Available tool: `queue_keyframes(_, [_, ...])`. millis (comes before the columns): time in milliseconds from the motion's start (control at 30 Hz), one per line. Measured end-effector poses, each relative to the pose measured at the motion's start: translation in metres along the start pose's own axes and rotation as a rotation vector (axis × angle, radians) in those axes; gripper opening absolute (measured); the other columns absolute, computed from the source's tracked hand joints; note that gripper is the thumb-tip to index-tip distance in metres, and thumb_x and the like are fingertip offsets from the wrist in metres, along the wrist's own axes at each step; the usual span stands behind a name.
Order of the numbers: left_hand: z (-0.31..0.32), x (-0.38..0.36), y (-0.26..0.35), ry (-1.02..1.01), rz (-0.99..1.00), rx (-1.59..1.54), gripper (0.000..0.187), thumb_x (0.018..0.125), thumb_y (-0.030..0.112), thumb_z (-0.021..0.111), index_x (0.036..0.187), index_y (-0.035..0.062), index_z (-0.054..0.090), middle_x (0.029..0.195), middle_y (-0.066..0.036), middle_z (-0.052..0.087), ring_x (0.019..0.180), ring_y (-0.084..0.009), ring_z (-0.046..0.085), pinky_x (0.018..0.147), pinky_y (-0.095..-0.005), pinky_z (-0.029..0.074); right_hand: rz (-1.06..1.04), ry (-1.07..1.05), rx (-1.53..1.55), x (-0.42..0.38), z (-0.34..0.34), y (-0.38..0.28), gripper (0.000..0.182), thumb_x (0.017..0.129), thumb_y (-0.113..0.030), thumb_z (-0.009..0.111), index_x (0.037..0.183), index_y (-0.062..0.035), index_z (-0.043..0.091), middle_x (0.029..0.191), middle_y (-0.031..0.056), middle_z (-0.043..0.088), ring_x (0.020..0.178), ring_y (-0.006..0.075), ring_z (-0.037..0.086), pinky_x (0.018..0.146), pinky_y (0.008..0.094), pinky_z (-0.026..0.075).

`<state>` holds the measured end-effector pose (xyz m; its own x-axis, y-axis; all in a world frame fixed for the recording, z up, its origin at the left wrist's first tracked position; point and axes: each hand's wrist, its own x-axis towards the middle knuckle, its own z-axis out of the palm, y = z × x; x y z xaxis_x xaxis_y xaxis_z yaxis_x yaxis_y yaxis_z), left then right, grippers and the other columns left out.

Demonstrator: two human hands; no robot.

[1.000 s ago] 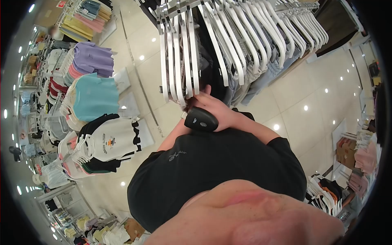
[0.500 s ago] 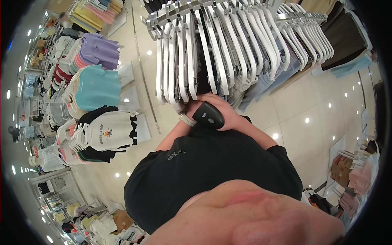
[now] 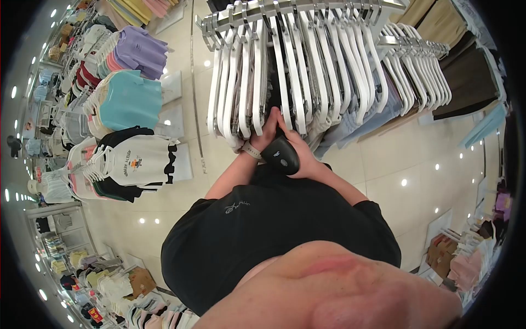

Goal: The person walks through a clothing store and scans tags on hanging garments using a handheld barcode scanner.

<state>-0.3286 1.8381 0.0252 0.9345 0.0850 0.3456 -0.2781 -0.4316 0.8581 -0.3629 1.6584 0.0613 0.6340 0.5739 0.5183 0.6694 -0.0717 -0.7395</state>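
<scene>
Biggest item: silver metal clothes rail [image 3: 230, 22], densely packed with flat white hangers [image 3: 282, 82] carrying grey, black and blue garments [image 3: 372, 118]. Person in a black short-sleeved shirt [image 3: 285, 219] is right up against its near side. Pale tiled floor [image 3: 383, 159] underneath. Smooth black rounded handheld device [image 3: 280, 155], scanner-like, sits at the right hand [image 3: 307, 159], just below the hanger ends and in front of the shirt. Left hand [image 3: 264, 134], pale wristband [image 3: 251, 150] on its wrist, reaches into the dark gap between hangers. Tips of both hands' fingers meet or nearly meet there; can't tell if they pinch anything. Right fingers run up past the device; their hold on it is hidden, so can't confirm a clamp. Risks, my read: device could slip and hit the tile if that hand's main effort goes to the garments and its hold is loose. Hanger ends sit very close to the knuckles, so a sideways push could snag the wristband or knock the device. Tight packing means pulling one garment could drag its neighbours or pop a hook off the rail.
</scene>
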Motion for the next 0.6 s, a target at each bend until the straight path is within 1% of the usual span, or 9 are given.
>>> queue_keyframes(67, [0.004, 0.014, 0.008, 0.069, 0.013, -0.021, 0.044, 0.104, 0.031, 0.057, 0.137, 0.0015, 0.056, 0.136, -0.016, 0.058, 0.124, -0.0301, 0.055, 0.104, -0.0403, 0.043, 0.154, 0.011, 0.133, 0.0, 0.002, -0.001, 0.068, 0.068, -0.019, 0.08, 0.13, -0.0019, 0.058, 0.138, 0.0232, 0.051, 0.106, 0.0391, 0.058, 0.094, 0.0426, 0.047])
queue_keyframes(167, [0.006, 0.027, 0.009, 0.138, 0.036, -0.07, 0.047, 0.105, 0.033, 0.054, 0.14, 0.0023, 0.052, 0.139, -0.016, 0.055, 0.127, -0.0305, 0.053, 0.106, -0.0407, 0.041, 0.208, 0.077, 0.214, 0.001, 0.018, 0.009, 0.07, 0.063, -0.021, 0.083, 0.126, -0.0035, 0.06, 0.126, 0.0208, 0.058, 0.109, 0.0421, 0.059, 0.093, 0.0453, 0.049])
queue_keyframes(233, [0.005, 0.034, 0.009, 0.15, 0.052, -0.109, 0.049, 0.105, 0.035, 0.053, 0.142, 0.0028, 0.05, 0.142, -0.016, 0.052, 0.129, -0.0308, 0.051, 0.108, -0.0409, 0.04, 0.186, 0.128, 0.178, 0.011, 0.022, 0.005, 0.08, 0.065, -0.016, 0.08, 0.137, -0.0012, 0.048, 0.123, 0.0208, 0.06, 0.098, 0.0376, 0.06, 0.088, 0.0417, 0.049])
queue_keyframes(267, [0.004, 0.037, 0.008, 0.148, 0.058, -0.131, 0.051, 0.105, 0.036, 0.052, 0.143, 0.0031, 0.048, 0.143, -0.016, 0.051, 0.13, -0.031, 0.05, 0.108, -0.041, 0.039, 0.178, 0.151, 0.135, 0.016, 0.021, 0.002, 0.09, 0.068, -0.011, 0.076, 0.148, 0.0011, 0.036, 0.121, 0.0209, 0.061, 0.087, 0.0334, 0.06, 0.084, 0.0381, 0.049])
queue_keyframes(367, [-0.003, 0.046, 0.005, 0.125, 0.06, -0.216, 0.054, 0.105, 0.039, 0.05, 0.146, 0.0039, 0.045, 0.146, -0.016, 0.048, 0.132, -0.0314, 0.048, 0.11, -0.0413, 0.037, 0.134, 0.249, -0.039, 0.028, 0.026, 0.0, 0.067, 0.071, -0.004, 0.071, 0.136, 0.0041, 0.054, 0.134, 0.0228, 0.057, 0.08, 0.0303, 0.064, 0.087, 0.034, 0.051])
queue_keyframes(400, [-0.004, 0.051, 0.004, 0.117, 0.06, -0.248, 0.055, 0.106, 0.04, 0.049, 0.147, 0.0042, 0.044, 0.147, -0.016, 0.047, 0.133, -0.0315, 0.047, 0.111, -0.0414, 0.037, 0.103, 0.292, -0.032, 0.038, 0.022, -0.006, 0.06, 0.071, -0.005, 0.071, 0.13, 0.0039, 0.058, 0.139, 0.0235, 0.055, 0.081, 0.0306, 0.065, 0.089, 0.034, 0.052])
queue_keyframes(500, [-0.005, 0.064, -0.006, 0.076, 0.053, -0.39, 0.058, 0.106, 0.043, 0.046, 0.15, 0.005, 0.04, 0.151, -0.016, 0.043, 0.136, -0.032, 0.045, 0.113, -0.0417, 0.035, 0.156, 0.315, 0.002, 0.045, 0.019, -0.011, 0.057, 0.074, -0.008, 0.075, 0.128, 0.0015, 0.06, 0.149, 0.0228, 0.048, 0.105, 0.0347, 0.065, 0.101, 0.0372, 0.047])
queue_keyframes(533, [-0.002, 0.07, -0.009, 0.053, 0.049, -0.46, 0.059, 0.106, 0.044, 0.045, 0.151, 0.0052, 0.039, 0.152, -0.016, 0.042, 0.137, -0.0321, 0.044, 0.114, -0.0418, 0.034, 0.221, 0.332, 0.036, 0.048, 0.021, -0.013, 0.053, 0.076, -0.011, 0.076, 0.126, -0.0007, 0.061, 0.154, 0.0221, 0.044, 0.117, 0.0376, 0.06, 0.103, 0.0402, 0.046])
queue_keyframes(600, [0.004, 0.082, -0.017, -0.011, 0.038, -0.63, 0.062, 0.106, 0.046, 0.044, 0.153, 0.0058, 0.036, 0.154, -0.016, 0.04, 0.139, -0.0324, 0.042, 0.115, -0.042, 0.033, 0.294, 0.415, 0.128, 0.054, 0.027, -0.018, 0.048, 0.079, -0.014, 0.076, 0.124, -0.0029, 0.063, 0.156, 0.0208, 0.043, 0.129, 0.0387, 0.056, 0.105, 0.0427, 0.045])
